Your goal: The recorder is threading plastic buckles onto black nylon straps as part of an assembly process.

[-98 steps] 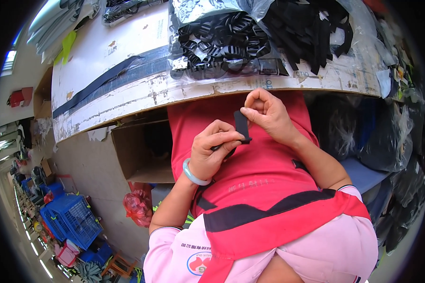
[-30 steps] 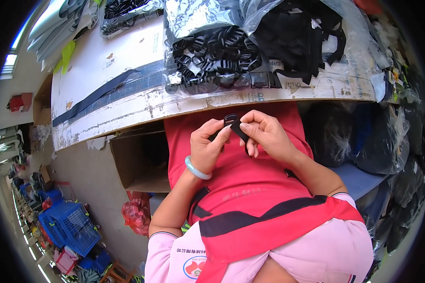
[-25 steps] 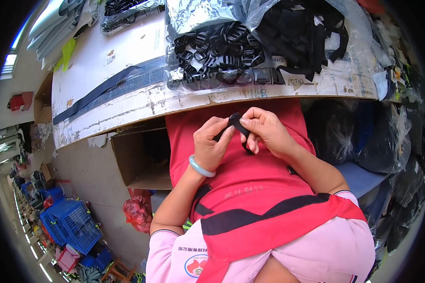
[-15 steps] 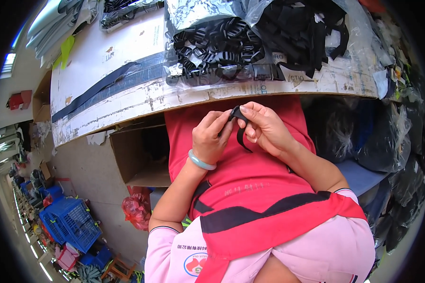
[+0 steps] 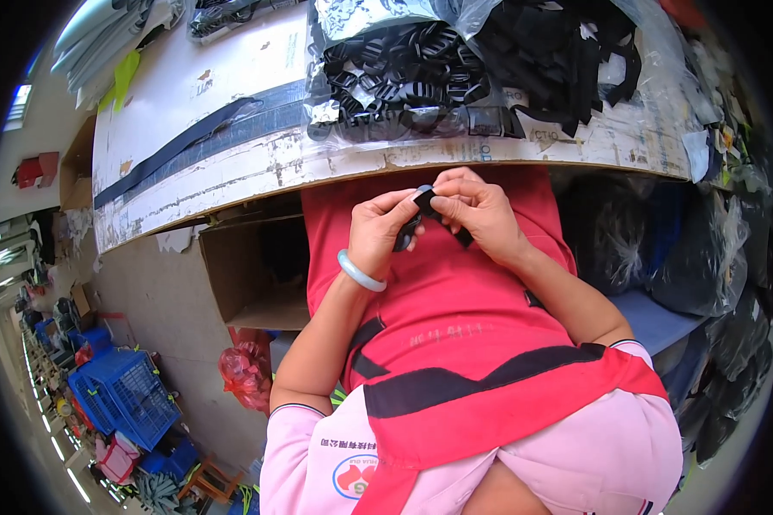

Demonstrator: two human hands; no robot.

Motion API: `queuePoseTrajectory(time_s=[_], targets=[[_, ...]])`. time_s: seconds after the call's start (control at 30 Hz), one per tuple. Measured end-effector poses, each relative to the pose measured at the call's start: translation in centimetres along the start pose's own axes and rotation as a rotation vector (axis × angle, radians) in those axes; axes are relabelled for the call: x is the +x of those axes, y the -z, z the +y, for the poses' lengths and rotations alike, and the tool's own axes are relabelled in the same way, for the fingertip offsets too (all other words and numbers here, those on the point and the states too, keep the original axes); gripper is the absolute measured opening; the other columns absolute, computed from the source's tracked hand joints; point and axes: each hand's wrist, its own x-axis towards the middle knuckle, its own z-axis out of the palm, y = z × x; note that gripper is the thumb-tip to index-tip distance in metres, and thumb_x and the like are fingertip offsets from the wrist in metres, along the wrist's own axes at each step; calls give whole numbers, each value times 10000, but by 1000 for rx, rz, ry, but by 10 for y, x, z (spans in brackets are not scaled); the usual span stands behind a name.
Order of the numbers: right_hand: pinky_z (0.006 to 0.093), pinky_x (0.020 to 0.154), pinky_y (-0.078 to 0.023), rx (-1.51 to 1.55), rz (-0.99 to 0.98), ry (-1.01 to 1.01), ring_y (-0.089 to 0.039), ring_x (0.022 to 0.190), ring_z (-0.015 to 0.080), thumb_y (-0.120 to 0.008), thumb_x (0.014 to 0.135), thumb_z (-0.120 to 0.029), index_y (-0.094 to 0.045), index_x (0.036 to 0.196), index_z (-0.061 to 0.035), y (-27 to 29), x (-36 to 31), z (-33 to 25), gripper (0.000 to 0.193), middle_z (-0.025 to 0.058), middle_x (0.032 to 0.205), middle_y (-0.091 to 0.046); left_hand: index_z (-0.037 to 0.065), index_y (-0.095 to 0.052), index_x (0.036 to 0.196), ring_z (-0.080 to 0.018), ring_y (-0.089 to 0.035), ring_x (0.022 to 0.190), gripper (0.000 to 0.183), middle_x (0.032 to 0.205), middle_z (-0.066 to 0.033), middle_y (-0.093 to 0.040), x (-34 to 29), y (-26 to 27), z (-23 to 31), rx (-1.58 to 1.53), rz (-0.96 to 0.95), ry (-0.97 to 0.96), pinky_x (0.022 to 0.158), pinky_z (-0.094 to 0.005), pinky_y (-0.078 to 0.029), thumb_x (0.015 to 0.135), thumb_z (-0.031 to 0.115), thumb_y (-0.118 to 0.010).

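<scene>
My left hand (image 5: 381, 235) is closed on a black plastic buckle (image 5: 408, 234), which its fingers partly cover. A short black webbing strap (image 5: 425, 200) runs from the buckle to my right hand (image 5: 483, 216). That hand pinches the strap between thumb and fingers, and a dark end of it pokes out below. Both hands are close together in front of my red apron (image 5: 455, 296), just off the table's near edge. Whether the strap passes through the buckle's slot is hidden by my fingers.
On the white-topped table (image 5: 258, 176) lie an open plastic bag of black buckles (image 5: 404, 81), a bag of black straps (image 5: 541, 64) and one long dark strap (image 5: 176, 150). Below are a cardboard box (image 5: 253, 313) and dark plastic bags (image 5: 700, 257). Blue crates (image 5: 133, 399) stand left.
My right fingers have shifted their grip along the strap, and its loose tail no longer hangs in a curve. More of the buckle now shows below my left fingers.
</scene>
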Motion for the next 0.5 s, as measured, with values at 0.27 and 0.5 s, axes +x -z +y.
queuePoseTrajectory(time_s=[0.27,0.5], targets=[[193,517,-493,-7,-20,-171,-594,591,65,-648,929,-96,-614,925,0,4,-13,-39,102,35,791,-623,-23,-691,1053,-70,-571,526,201,739,-61,-671,-6,-11,0,89,130,-210,429,-198,-421,928,132,-665],[201,432,-473,1,-37,-287,-572,502,60,-657,927,-146,-570,856,-21,4,-8,-27,168,42,699,-633,17,-697,1089,-30,-523,550,195,740,-13,-655,-13,-13,-10,310,116,-410,467,-180,-378,908,86,-685]])
